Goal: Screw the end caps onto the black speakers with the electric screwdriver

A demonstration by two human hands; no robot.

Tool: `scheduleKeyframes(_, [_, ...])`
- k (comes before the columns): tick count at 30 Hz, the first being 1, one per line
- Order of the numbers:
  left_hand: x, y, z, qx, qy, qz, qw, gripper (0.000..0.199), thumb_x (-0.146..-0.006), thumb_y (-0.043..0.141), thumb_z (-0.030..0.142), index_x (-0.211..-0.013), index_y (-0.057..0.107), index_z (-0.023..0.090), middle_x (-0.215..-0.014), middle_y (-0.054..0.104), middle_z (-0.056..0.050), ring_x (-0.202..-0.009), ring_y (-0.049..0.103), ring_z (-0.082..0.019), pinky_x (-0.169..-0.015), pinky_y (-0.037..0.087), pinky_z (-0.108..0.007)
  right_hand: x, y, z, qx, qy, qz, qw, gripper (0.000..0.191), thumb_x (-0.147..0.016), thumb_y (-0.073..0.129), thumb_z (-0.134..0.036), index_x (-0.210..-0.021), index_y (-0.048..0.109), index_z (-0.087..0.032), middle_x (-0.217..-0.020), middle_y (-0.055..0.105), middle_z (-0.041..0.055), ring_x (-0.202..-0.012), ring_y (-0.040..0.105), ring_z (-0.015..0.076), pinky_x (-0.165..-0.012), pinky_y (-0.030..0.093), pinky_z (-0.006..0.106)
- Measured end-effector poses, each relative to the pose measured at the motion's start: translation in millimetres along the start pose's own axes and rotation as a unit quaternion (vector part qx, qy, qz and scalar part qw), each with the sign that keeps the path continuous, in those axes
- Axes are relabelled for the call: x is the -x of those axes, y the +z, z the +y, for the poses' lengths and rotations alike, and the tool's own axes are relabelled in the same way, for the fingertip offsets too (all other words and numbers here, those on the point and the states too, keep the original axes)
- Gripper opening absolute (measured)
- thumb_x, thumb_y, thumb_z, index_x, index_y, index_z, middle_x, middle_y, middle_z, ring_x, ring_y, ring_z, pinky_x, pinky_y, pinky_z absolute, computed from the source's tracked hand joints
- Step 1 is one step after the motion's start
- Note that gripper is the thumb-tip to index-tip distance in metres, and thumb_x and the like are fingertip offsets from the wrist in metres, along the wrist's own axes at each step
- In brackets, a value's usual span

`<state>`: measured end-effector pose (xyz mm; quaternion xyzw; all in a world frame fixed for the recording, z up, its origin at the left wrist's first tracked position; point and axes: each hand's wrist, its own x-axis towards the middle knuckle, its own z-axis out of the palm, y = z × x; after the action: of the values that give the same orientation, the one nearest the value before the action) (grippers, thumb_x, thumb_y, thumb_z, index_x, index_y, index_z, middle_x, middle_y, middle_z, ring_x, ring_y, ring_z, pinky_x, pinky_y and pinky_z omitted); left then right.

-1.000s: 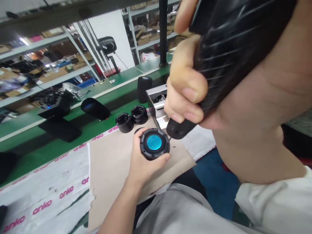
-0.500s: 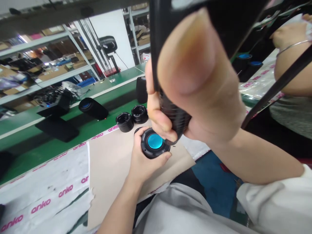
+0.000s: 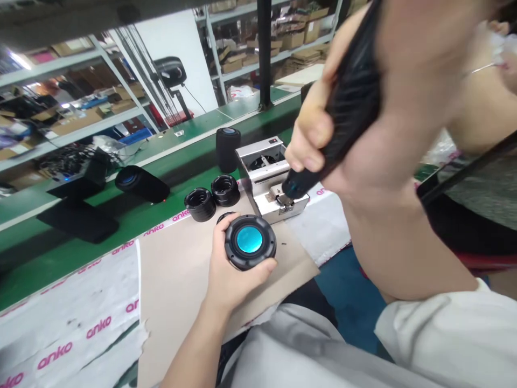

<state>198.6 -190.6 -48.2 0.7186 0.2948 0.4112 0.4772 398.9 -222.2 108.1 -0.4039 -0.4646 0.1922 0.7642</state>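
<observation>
My left hand (image 3: 232,275) is wrapped round a black round speaker part (image 3: 230,237) with a shiny blue disc in its middle, facing up. It is held over the brown cardboard sheet (image 3: 173,291). My right hand (image 3: 407,129), close to the camera and partly blurred, grips a black electric screwdriver (image 3: 353,102) by its ribbed handle. The screwdriver's lower end points down at the front of a silver screw feeder (image 3: 258,186); whether its tip touches the feeder cannot be made out. Two black ring-shaped parts (image 3: 212,199) stand beyond my left hand.
Black cylindrical speakers (image 3: 141,183) lie and stand on the green bench (image 3: 181,161). White printed wrapping (image 3: 72,323) covers the near edge. A dark post (image 3: 264,59) rises behind the feeder. At the right is another person's arm (image 3: 480,91). Shelves (image 3: 117,108) with boxes stand behind.
My right hand has moved right with the screwdriver, bringing its lower end to the screw feeder, which was hidden before. The left hand still holds the speaker part, now fully uncovered.
</observation>
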Motion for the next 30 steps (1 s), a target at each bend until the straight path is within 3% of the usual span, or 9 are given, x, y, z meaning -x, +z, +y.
scheduleKeyframes(1, [0.6, 0.4, -0.3, 0.004, -0.002, 0.001, 1.0, 0.084, -0.066, 0.099, 0.038, -0.137, 0.057, 0.025, -0.136, 0.071, -0.012, -0.121, 0.075, -0.033, -0.102, 0.062, -0.044, -0.3, -6.1, 12.8, -0.027, -0.028, 0.003, 0.999, 0.057, -0.066, 0.095, -0.07, -0.075, 0.06, -0.026, -0.052, 0.05, -0.0018, -0.039, 0.044, 0.0164, -0.032, 0.031, 0.039])
scheduleKeyframes(2, [0.9, 1.0, -0.3, 0.008, -0.005, 0.006, 1.0, 0.083, -0.066, 0.099, 0.038, -0.136, 0.057, 0.025, -0.136, 0.071, -0.012, -0.12, 0.075, -0.032, -0.102, 0.062, -0.043, 0.2, -11.4, 26.6, -0.025, -0.046, 0.049, 0.997, 0.053, -0.072, 0.095, -0.063, -0.072, 0.059, -0.024, -0.052, 0.049, -0.0022, -0.038, 0.042, 0.0143, -0.032, 0.025, 0.038])
scheduleKeyframes(3, [1.1, 1.7, -0.2, 0.012, -0.006, 0.013, 1.0, 0.082, -0.066, 0.099, 0.04, -0.135, 0.057, 0.025, -0.135, 0.071, -0.012, -0.119, 0.075, -0.032, -0.101, 0.062, -0.044, 1.2, -15.9, 40.1, -0.026, -0.036, 0.054, 0.998, 0.05, -0.075, 0.095, -0.059, -0.076, 0.06, -0.024, -0.053, 0.051, -0.0031, -0.037, 0.043, 0.0136, -0.033, 0.027, 0.037])
scheduleKeyframes(8, [-0.3, 3.5, 0.6, 0.012, 0.009, 0.02, 1.0, 0.083, -0.067, 0.099, 0.052, -0.133, 0.057, 0.024, -0.137, 0.07, -0.013, -0.12, 0.075, -0.034, -0.101, 0.062, -0.045, 6.9, -25.0, 81.4, -0.037, -0.004, 0.045, 0.998, 0.057, -0.081, 0.09, -0.068, -0.079, 0.056, -0.023, -0.052, 0.051, -0.0045, -0.036, 0.043, 0.0122, -0.033, 0.03, 0.033])
scheduleKeyframes(13, [-1.2, 2.4, -0.1, 0.009, 0.016, 0.016, 1.0, 0.084, -0.066, 0.1, 0.052, -0.133, 0.057, 0.024, -0.138, 0.07, -0.014, -0.121, 0.075, -0.034, -0.102, 0.062, -0.045, 10.5, -27.1, 86.8, -0.033, 0.024, 0.006, 0.999, 0.059, -0.08, 0.09, -0.07, -0.081, 0.056, -0.022, -0.052, 0.052, -0.0049, -0.037, 0.044, 0.0112, -0.033, 0.03, 0.03])
scheduleKeyframes(17, [-0.4, 3.0, -0.2, 0.018, 0.009, 0.017, 1.0, 0.083, -0.066, 0.1, 0.047, -0.134, 0.057, 0.024, -0.136, 0.071, -0.013, -0.12, 0.075, -0.033, -0.103, 0.062, -0.045, 13.2, -29.1, 75.8, -0.042, 0.07, -0.002, 0.997, 0.055, -0.082, 0.09, -0.064, -0.076, 0.054, -0.022, -0.052, 0.053, -0.0041, -0.035, 0.045, 0.013, -0.031, 0.031, 0.031])
scheduleKeyframes(21, [-0.6, 3.4, 0.6, 0.024, 0.0, 0.014, 1.0, 0.084, -0.065, 0.1, 0.042, -0.135, 0.057, 0.024, -0.135, 0.072, -0.012, -0.119, 0.076, -0.032, -0.104, 0.061, -0.045, 8.2, -25.2, 63.6, -0.051, 0.003, 0.038, 0.998, 0.046, -0.085, 0.09, -0.056, -0.081, 0.059, -0.022, -0.054, 0.052, -0.0043, -0.037, 0.045, 0.0126, -0.033, 0.031, 0.031])
scheduleKeyframes(24, [-1.5, 3.5, 1.6, 0.025, 0.001, 0.017, 1.0, 0.083, -0.064, 0.1, 0.04, -0.134, 0.057, 0.024, -0.133, 0.072, -0.012, -0.117, 0.077, -0.031, -0.102, 0.061, -0.043, 3.2, -21.3, 70.3, -0.042, -0.032, 0.058, 0.997, 0.052, -0.083, 0.09, -0.062, -0.08, 0.057, -0.023, -0.053, 0.052, -0.0045, -0.035, 0.044, 0.0124, -0.032, 0.029, 0.032])
scheduleKeyframes(30, [-2.1, 3.6, 1.8, 0.028, 0.01, 0.014, 0.999, 0.083, -0.064, 0.1, 0.039, -0.133, 0.057, 0.024, -0.133, 0.072, -0.012, -0.119, 0.076, -0.031, -0.104, 0.06, -0.043, 10.5, -26.9, 93.6, -0.026, 0.011, 0.021, 0.999, 0.055, -0.082, 0.09, -0.065, -0.078, 0.055, -0.023, -0.051, 0.054, -0.0046, -0.035, 0.045, 0.0125, -0.031, 0.03, 0.031])
